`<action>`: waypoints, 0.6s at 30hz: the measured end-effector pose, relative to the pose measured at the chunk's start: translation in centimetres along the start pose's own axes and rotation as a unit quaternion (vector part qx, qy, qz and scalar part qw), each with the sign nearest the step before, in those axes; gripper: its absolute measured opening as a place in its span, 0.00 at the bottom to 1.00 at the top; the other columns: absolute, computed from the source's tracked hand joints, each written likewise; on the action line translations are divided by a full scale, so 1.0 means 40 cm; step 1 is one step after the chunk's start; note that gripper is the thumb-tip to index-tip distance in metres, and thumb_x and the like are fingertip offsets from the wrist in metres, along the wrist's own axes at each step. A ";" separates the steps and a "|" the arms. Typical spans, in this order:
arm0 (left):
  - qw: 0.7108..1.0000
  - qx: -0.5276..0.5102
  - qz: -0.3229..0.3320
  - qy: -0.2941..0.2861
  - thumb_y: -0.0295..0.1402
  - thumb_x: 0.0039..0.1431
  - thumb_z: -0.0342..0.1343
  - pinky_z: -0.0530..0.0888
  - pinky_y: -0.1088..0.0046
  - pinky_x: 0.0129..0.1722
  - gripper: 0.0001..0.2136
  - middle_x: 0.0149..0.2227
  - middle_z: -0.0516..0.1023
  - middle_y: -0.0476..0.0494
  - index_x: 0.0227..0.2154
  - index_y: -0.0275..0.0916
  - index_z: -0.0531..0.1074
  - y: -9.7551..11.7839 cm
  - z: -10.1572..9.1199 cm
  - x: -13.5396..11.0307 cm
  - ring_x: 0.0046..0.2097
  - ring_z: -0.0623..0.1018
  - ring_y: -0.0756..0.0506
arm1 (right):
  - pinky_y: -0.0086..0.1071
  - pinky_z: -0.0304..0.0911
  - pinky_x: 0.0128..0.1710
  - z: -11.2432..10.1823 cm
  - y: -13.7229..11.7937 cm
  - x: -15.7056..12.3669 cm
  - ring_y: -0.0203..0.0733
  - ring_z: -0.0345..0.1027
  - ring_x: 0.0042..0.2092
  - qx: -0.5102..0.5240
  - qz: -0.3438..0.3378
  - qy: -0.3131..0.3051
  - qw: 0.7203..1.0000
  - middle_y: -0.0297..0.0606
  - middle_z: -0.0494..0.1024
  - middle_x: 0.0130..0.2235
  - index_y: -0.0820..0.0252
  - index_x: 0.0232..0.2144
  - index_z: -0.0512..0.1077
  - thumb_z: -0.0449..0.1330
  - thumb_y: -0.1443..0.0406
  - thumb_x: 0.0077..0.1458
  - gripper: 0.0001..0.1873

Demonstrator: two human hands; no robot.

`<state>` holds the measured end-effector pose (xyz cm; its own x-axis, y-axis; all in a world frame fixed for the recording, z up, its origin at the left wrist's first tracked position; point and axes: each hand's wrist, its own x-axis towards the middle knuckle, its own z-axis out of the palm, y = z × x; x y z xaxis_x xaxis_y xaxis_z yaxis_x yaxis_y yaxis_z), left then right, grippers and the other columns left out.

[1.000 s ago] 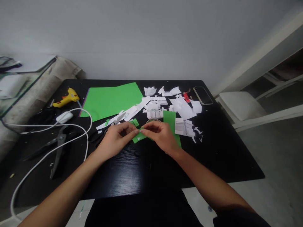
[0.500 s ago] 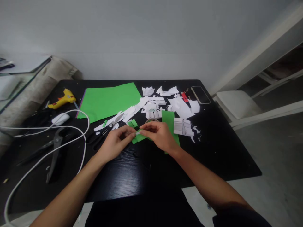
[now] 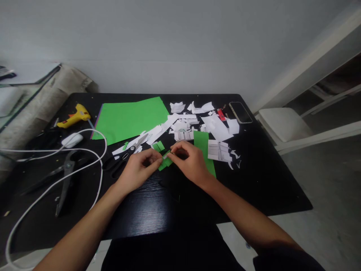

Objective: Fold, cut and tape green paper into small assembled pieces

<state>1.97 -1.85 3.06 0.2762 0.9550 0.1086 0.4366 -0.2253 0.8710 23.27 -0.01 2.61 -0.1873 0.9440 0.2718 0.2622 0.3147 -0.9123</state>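
Over the middle of the black table, my left hand (image 3: 141,165) pinches the left end of a small green paper piece (image 3: 166,162) between thumb and fingers. My right hand (image 3: 193,162) is closed on the same piece from the right, thumb and fingertips pressed together at its upper edge. A pale narrow strip shows on the piece between the two hands. Just behind it lie small green paper cuttings (image 3: 158,146). A longer green paper strip (image 3: 201,139) lies partly beneath my right hand and wrist.
Black-handled scissors (image 3: 124,156) lie left of my left hand, with large shears (image 3: 67,173) and a looping white cable (image 3: 102,177) farther left. A yellow glue gun (image 3: 76,116), green sheets (image 3: 129,120), white paper scraps (image 3: 216,126) and a phone (image 3: 240,112) lie toward the back.
My right hand has shifted slightly right and its fingers have bent more, uncovering more of the green piece. My left hand stays nearly in place.
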 end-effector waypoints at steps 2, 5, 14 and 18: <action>0.999 0.019 0.023 0.029 0.37 0.67 0.60 0.72 0.72 0.29 0.08 0.29 0.79 0.49 0.34 0.39 0.79 0.001 0.006 -0.002 0.29 0.75 0.48 | 0.46 0.74 0.50 0.006 -0.001 -0.009 0.48 0.76 0.45 -0.108 -0.098 0.033 0.989 0.40 0.79 0.38 0.55 0.31 0.76 0.67 0.69 0.62 0.07; 0.993 0.066 0.070 0.065 0.34 0.67 0.60 0.74 0.72 0.32 0.05 0.30 0.80 0.48 0.36 0.40 0.79 0.002 0.016 -0.007 0.32 0.78 0.48 | 0.45 0.73 0.48 0.013 -0.001 -0.020 0.49 0.74 0.44 -0.185 -0.166 0.020 0.968 0.42 0.79 0.37 0.56 0.35 0.79 0.64 0.69 0.67 0.07; 0.965 0.162 0.191 0.075 0.29 0.72 0.57 0.77 0.68 0.40 0.04 0.37 0.81 0.44 0.41 0.39 0.77 0.004 0.021 -0.017 0.39 0.80 0.45 | 0.44 0.74 0.48 0.015 0.001 -0.027 0.48 0.75 0.44 -0.193 -0.184 -0.034 0.963 0.43 0.82 0.40 0.58 0.42 0.80 0.59 0.69 0.72 0.09; 0.960 0.173 0.207 0.069 0.28 0.72 0.57 0.77 0.67 0.42 0.04 0.39 0.81 0.43 0.43 0.39 0.76 0.003 0.019 -0.018 0.40 0.80 0.44 | 0.45 0.75 0.49 0.017 -0.001 -0.027 0.48 0.75 0.45 -0.200 -0.196 -0.039 0.959 0.45 0.81 0.40 0.60 0.43 0.79 0.56 0.69 0.73 0.10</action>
<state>2.50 -2.70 2.73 0.3814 0.7809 0.4947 0.5788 -0.6190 0.5309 22.81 -1.13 2.14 -0.4122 0.7393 0.5325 0.4955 0.6724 -0.5499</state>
